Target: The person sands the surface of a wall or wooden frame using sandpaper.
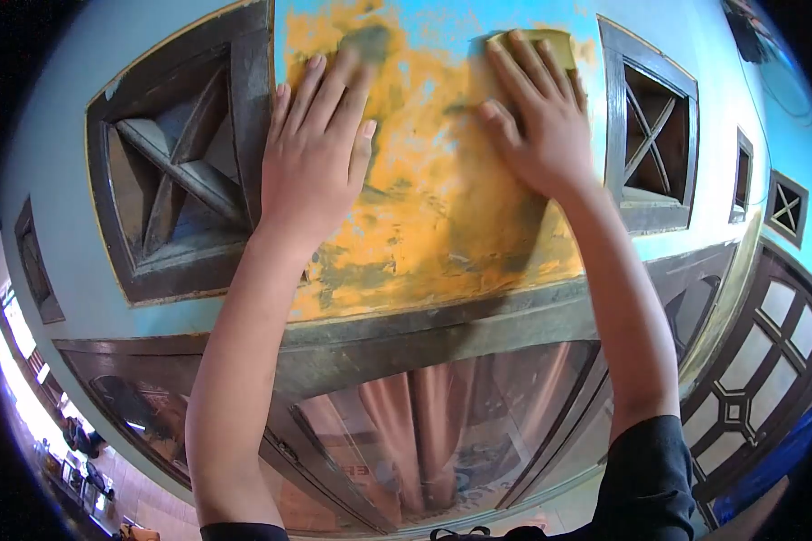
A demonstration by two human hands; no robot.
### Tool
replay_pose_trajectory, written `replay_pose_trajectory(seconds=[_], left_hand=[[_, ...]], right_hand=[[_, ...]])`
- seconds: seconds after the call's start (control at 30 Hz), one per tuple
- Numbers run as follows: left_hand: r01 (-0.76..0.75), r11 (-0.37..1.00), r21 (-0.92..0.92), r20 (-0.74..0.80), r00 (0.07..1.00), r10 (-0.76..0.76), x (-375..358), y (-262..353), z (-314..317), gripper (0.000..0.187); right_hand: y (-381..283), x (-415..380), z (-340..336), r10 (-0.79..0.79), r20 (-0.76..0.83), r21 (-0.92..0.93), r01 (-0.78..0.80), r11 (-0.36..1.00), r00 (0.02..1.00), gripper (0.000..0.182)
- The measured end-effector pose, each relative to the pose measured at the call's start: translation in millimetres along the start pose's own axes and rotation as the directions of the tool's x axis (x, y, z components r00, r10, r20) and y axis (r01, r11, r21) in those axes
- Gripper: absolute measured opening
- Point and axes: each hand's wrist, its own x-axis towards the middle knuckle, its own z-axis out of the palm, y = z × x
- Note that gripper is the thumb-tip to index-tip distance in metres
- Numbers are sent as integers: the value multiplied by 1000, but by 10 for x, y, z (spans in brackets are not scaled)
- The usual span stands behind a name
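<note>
In the head view, my left hand lies flat on the wall with its fingers spread and nothing in it. Its fingertips rest on the patch of worn orange and blue paint. Over to the right, my right hand presses a yellowish-olive piece of sandpaper against the upper part of the same patch. The fingers stretch over the sheet and cover much of it; only its top and right corner show. Dark smudges mark the paint near both hands.
Dark wooden vents with crossed bars flank the patch, one on the left and one on the right. Below runs a wooden ledge above glass panes with pink curtains. A panelled door stands at the far right.
</note>
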Motion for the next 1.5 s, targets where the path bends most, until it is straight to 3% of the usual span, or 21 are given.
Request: replay_pose_trajectory(seconds=[0.07, 0.13, 0.23, 0.27, 0.33, 0.4, 0.53, 0.63, 0.73, 0.9, 1.0, 1.03, 1.17, 1.3, 1.33, 1.4, 1.5], left_hand=[[6, 1000, -2, 17, 1000, -6, 1, 7, -10, 49], [12, 1000, 1, 34, 999, -12, 23, 5, -25, 50], [10, 1000, 22, 67, 998, -11, 13, 36, -37, 52], [0, 999, 43, 79, 997, -3, -1, 53, -40, 53], [-13, 998, 58, 125, 992, 5, -59, 110, -66, 56], [-22, 999, 45, 189, 982, 13, -162, 238, -126, 59], [-140, 990, -35, 407, 902, 142, -632, 590, -251, 69], [-199, 972, -128, 463, 854, 235, -787, 664, -304, 71], [-132, 976, -173, 461, 865, 199, -677, 593, -330, 70], [-107, 882, -459, 42, 989, 142, -446, 620, -152, 67], [-187, 778, -600, -57, 980, 191, -250, 821, -45, 70], [-188, 772, -607, 7, 970, 241, -200, 890, -42, 81], [-52, 696, -717, 104, 978, 180, 96, 1140, 59, 92], [-35, 758, -651, 146, 975, 170, 158, 1085, 126, 85], [-65, 827, -558, 179, 964, 196, 151, 1099, 141, 84], [-129, 927, -351, 255, 940, 227, 140, 1159, 116, 82], [-168, 965, -201, 276, 935, 220, 229, 1150, 145, 79]], right_hand=[[-351, -69, -70, -34, 64, 19, 33, 999, 997, 60], [-664, -362, -198, -291, 249, 227, 237, 945, 924, 59], [-538, -640, -166, -618, 205, 398, 512, 761, 759, 57], [-364, -597, -207, -569, 235, 428, 442, 789, 788, 54], [-45, -464, -296, -304, 194, 249, 253, 935, 933, 54], [224, -370, -292, -143, 117, 205, 117, 972, 983, 60], [273, -324, -332, -174, 98, 283, 140, 949, 980, 66], [200, -353, -329, -271, 149, 290, 220, 931, 951, 71], [53, -347, -355, -363, 178, 340, 289, 895, 914, 72], [-66, -377, -238, -510, 172, 387, 418, 822, 843, 65], [-75, -396, -202, -520, 110, 396, 443, 804, 847, 52], [-67, -412, -199, -520, 115, 420, 433, 798, 847, 50], [-20, -505, -182, -509, 33, 418, 451, 789, 860, 33], [161, -587, -287, -475, -50, 362, 459, 811, 879, 29], [220, -613, -311, -446, -90, 366, 445, 817, 891, 30], [384, -692, -336, -420, -3, 312, 400, 862, 908, 33], [448, -724, -360, -352, 58, 259, 327, 909, 934, 39]])
